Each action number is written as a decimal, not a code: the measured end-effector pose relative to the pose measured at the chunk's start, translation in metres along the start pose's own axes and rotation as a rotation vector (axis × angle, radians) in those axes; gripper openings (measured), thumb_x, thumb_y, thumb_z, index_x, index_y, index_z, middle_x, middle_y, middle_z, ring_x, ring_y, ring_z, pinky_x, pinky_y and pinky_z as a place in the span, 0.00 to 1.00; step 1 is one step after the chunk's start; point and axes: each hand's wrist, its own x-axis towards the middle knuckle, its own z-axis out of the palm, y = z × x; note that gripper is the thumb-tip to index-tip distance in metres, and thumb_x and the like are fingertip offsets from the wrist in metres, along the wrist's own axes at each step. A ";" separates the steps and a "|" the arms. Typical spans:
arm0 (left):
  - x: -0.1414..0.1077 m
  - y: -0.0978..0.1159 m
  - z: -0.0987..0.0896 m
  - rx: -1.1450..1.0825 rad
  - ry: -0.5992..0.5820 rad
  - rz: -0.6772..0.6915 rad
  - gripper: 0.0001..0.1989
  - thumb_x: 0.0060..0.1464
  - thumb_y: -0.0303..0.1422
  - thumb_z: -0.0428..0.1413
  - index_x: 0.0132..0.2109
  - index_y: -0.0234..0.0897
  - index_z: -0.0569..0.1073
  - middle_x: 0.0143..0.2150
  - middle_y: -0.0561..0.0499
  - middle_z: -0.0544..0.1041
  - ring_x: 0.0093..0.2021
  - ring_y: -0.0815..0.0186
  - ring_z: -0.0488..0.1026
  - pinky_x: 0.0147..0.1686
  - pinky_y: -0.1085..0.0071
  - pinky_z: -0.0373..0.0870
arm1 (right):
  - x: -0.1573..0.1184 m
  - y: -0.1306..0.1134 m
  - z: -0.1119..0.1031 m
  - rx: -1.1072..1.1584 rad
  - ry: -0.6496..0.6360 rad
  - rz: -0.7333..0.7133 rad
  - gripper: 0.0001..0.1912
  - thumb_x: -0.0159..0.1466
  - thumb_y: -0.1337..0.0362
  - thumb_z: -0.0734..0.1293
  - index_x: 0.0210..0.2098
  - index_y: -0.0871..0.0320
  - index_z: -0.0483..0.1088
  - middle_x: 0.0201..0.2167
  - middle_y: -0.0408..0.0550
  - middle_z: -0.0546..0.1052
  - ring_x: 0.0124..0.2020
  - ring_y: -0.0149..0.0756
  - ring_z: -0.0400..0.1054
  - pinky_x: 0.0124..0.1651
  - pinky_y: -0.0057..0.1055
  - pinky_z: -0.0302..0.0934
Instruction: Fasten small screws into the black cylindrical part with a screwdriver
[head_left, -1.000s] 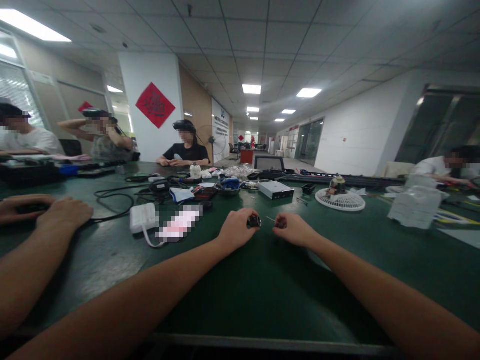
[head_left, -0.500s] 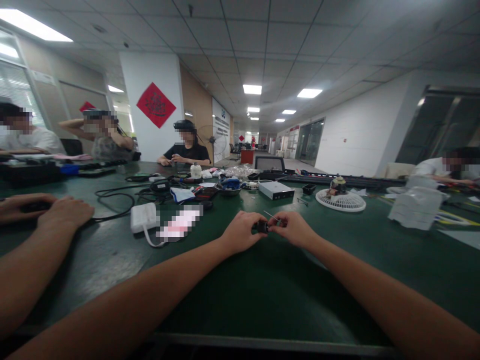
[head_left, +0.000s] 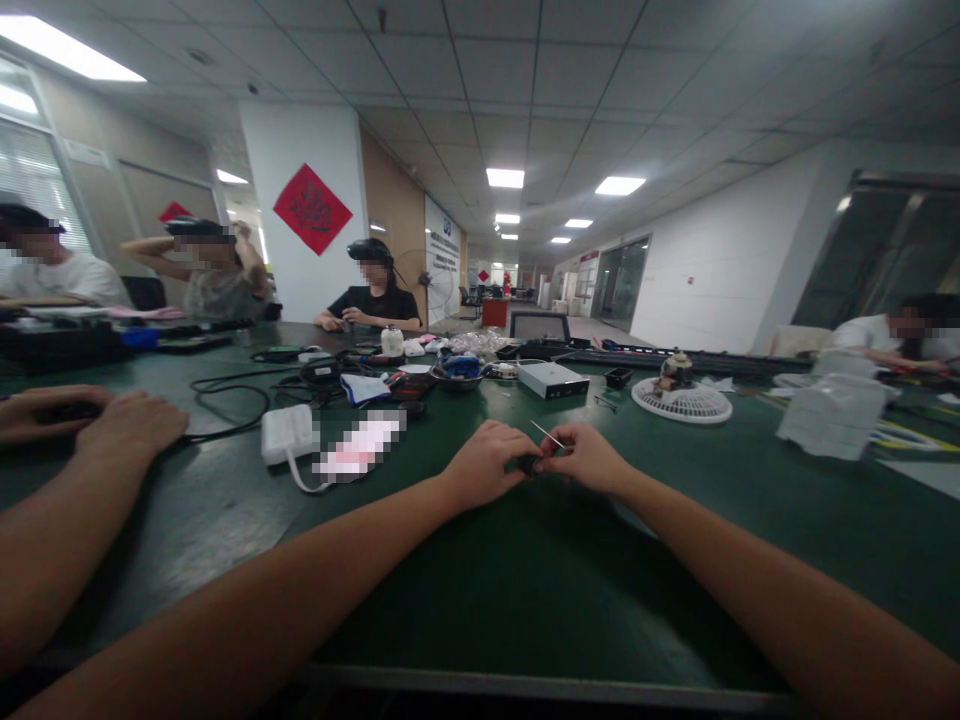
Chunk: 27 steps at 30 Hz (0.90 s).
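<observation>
Left hand [head_left: 484, 465] and right hand [head_left: 586, 460] are close together and pinch a small dark part [head_left: 529, 464] between the fingers, with a thin metal pin [head_left: 547, 434] standing out above it, over the green workbench [head_left: 525, 590]. A white plastic adapter [head_left: 286, 434] lies farther left.

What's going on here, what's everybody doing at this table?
At a green workbench, a person pinches a small dark part between the left hand and right hand, with a thin metal pin showing just above it. Nearby, a co-worker's hand rests beside a black cable. Others sit farther along the bench.
</observation>
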 end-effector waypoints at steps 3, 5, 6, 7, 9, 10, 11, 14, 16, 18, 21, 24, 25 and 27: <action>0.000 0.001 -0.001 0.002 -0.002 0.015 0.13 0.55 0.30 0.61 0.49 0.42 0.76 0.48 0.50 0.80 0.51 0.60 0.75 0.52 0.63 0.61 | -0.001 -0.001 0.002 0.047 0.008 0.007 0.14 0.52 0.61 0.76 0.34 0.61 0.73 0.29 0.41 0.74 0.22 0.27 0.65 0.21 0.25 0.61; 0.000 0.002 -0.003 0.003 -0.014 0.029 0.13 0.56 0.29 0.61 0.49 0.42 0.76 0.49 0.51 0.80 0.51 0.60 0.75 0.53 0.63 0.60 | -0.002 -0.002 0.003 0.081 0.012 0.029 0.12 0.52 0.63 0.75 0.33 0.61 0.72 0.29 0.41 0.74 0.20 0.25 0.63 0.19 0.24 0.60; 0.000 0.003 -0.003 0.002 -0.024 0.031 0.13 0.57 0.29 0.60 0.49 0.42 0.76 0.49 0.51 0.80 0.52 0.60 0.74 0.53 0.63 0.60 | -0.003 -0.002 0.004 0.082 0.007 0.037 0.12 0.52 0.63 0.75 0.33 0.61 0.72 0.29 0.40 0.74 0.19 0.24 0.62 0.19 0.24 0.59; 0.000 0.003 -0.004 0.000 -0.034 0.027 0.13 0.57 0.30 0.61 0.49 0.42 0.76 0.49 0.50 0.80 0.52 0.60 0.74 0.54 0.62 0.60 | -0.003 -0.002 0.004 0.070 0.003 0.040 0.12 0.53 0.63 0.75 0.33 0.61 0.71 0.29 0.40 0.74 0.19 0.24 0.62 0.19 0.24 0.59; 0.000 0.004 -0.004 -0.006 -0.044 -0.002 0.14 0.56 0.32 0.62 0.50 0.42 0.76 0.48 0.49 0.80 0.52 0.58 0.75 0.54 0.62 0.61 | -0.003 -0.002 0.004 0.019 0.002 0.029 0.12 0.53 0.62 0.74 0.34 0.61 0.72 0.30 0.41 0.74 0.19 0.24 0.63 0.19 0.24 0.60; 0.000 0.004 -0.003 -0.008 -0.039 -0.023 0.15 0.55 0.33 0.63 0.50 0.42 0.76 0.48 0.48 0.80 0.51 0.58 0.75 0.54 0.61 0.61 | -0.002 -0.001 0.004 -0.007 0.008 0.021 0.13 0.54 0.62 0.74 0.35 0.61 0.72 0.31 0.42 0.75 0.19 0.25 0.64 0.19 0.24 0.60; 0.000 0.004 -0.002 -0.007 -0.026 -0.046 0.16 0.54 0.34 0.63 0.51 0.42 0.76 0.48 0.48 0.80 0.51 0.57 0.75 0.53 0.61 0.62 | -0.002 -0.001 0.004 -0.026 0.017 0.013 0.13 0.55 0.61 0.73 0.37 0.60 0.72 0.32 0.43 0.75 0.19 0.25 0.64 0.19 0.24 0.61; 0.001 0.003 0.003 0.004 0.040 -0.124 0.16 0.53 0.34 0.65 0.50 0.42 0.76 0.47 0.49 0.81 0.50 0.57 0.75 0.52 0.60 0.64 | 0.000 0.001 0.003 -0.067 0.064 0.007 0.14 0.59 0.60 0.71 0.43 0.60 0.71 0.37 0.46 0.77 0.20 0.26 0.66 0.20 0.25 0.62; 0.001 0.000 0.006 0.018 0.092 -0.199 0.15 0.51 0.32 0.65 0.47 0.42 0.76 0.46 0.50 0.81 0.49 0.57 0.75 0.51 0.61 0.65 | 0.001 0.001 0.002 -0.137 0.115 -0.005 0.15 0.60 0.62 0.69 0.46 0.60 0.70 0.39 0.48 0.78 0.22 0.27 0.68 0.23 0.25 0.63; 0.001 -0.005 0.008 0.023 0.144 -0.293 0.14 0.49 0.30 0.65 0.45 0.41 0.76 0.45 0.50 0.80 0.48 0.57 0.76 0.48 0.62 0.67 | 0.001 0.001 -0.001 -0.241 0.162 -0.042 0.14 0.60 0.66 0.68 0.46 0.60 0.72 0.38 0.48 0.79 0.26 0.29 0.70 0.27 0.26 0.63; -0.001 -0.013 0.010 0.006 0.211 -0.413 0.12 0.48 0.28 0.64 0.42 0.40 0.76 0.42 0.50 0.80 0.44 0.58 0.77 0.44 0.64 0.70 | -0.001 -0.002 -0.005 -0.387 0.182 -0.099 0.13 0.58 0.69 0.67 0.43 0.60 0.76 0.35 0.47 0.80 0.29 0.31 0.70 0.32 0.28 0.63; -0.002 -0.018 0.010 -0.013 0.240 -0.463 0.12 0.47 0.27 0.64 0.41 0.40 0.75 0.41 0.50 0.80 0.42 0.59 0.77 0.41 0.66 0.71 | -0.003 -0.007 -0.008 -0.462 0.152 -0.130 0.13 0.59 0.67 0.67 0.42 0.58 0.80 0.31 0.46 0.80 0.29 0.33 0.70 0.34 0.29 0.62; -0.002 -0.019 0.010 -0.022 0.236 -0.463 0.12 0.46 0.27 0.64 0.40 0.40 0.75 0.41 0.50 0.80 0.42 0.59 0.77 0.41 0.66 0.71 | -0.004 -0.008 -0.008 -0.475 0.140 -0.138 0.13 0.60 0.66 0.67 0.42 0.57 0.81 0.30 0.46 0.80 0.29 0.34 0.70 0.35 0.30 0.62; -0.001 -0.017 0.010 -0.040 0.214 -0.444 0.13 0.45 0.26 0.64 0.40 0.40 0.75 0.41 0.50 0.80 0.42 0.59 0.77 0.41 0.66 0.71 | -0.004 -0.011 -0.008 -0.499 0.130 -0.148 0.12 0.61 0.65 0.67 0.42 0.56 0.82 0.31 0.46 0.81 0.31 0.35 0.71 0.37 0.31 0.63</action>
